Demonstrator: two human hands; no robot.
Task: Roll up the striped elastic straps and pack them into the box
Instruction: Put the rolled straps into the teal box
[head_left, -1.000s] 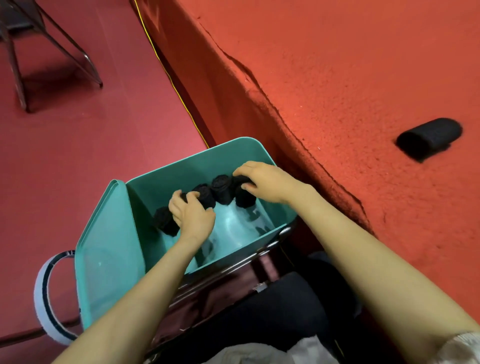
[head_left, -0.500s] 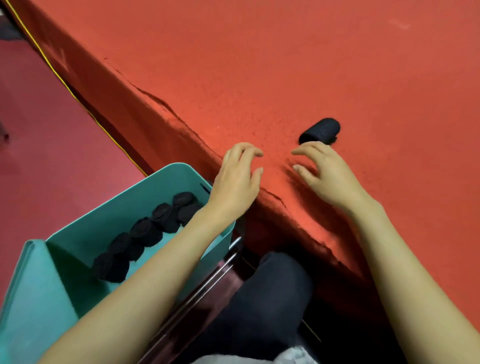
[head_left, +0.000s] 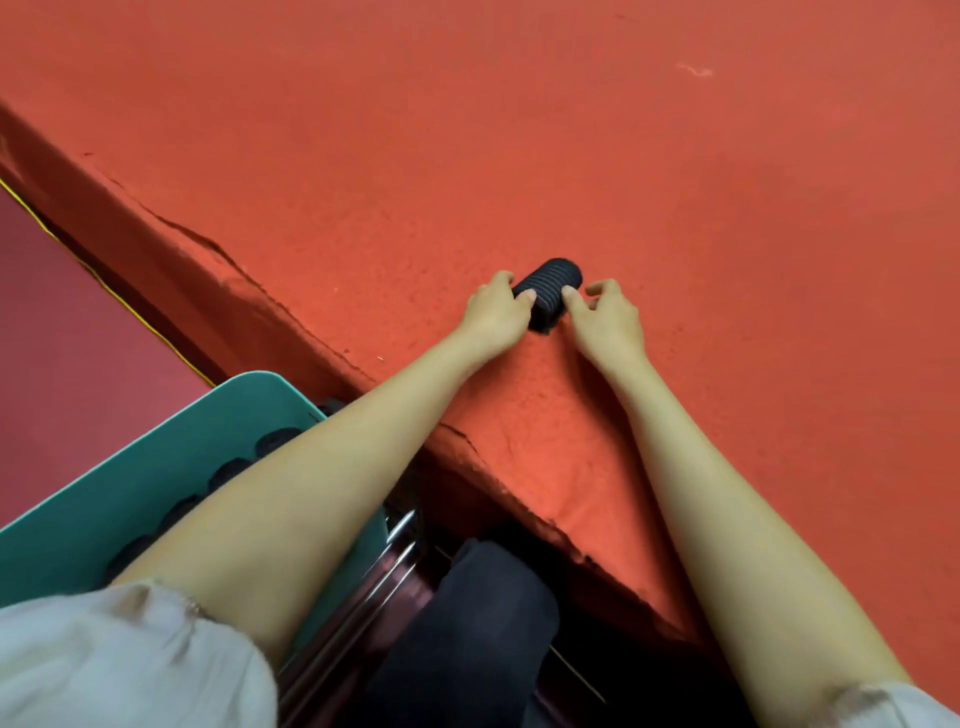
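Gripping rolled strap (head_left: 548, 292), seemingly two-handed.

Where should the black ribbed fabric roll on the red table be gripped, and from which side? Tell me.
Probably best to grip the black ribbed fabric roll across its middle, on the curved flanks, coming from above. It lies on its side on the red table, both flanks open; the left hand and right hand sit there.
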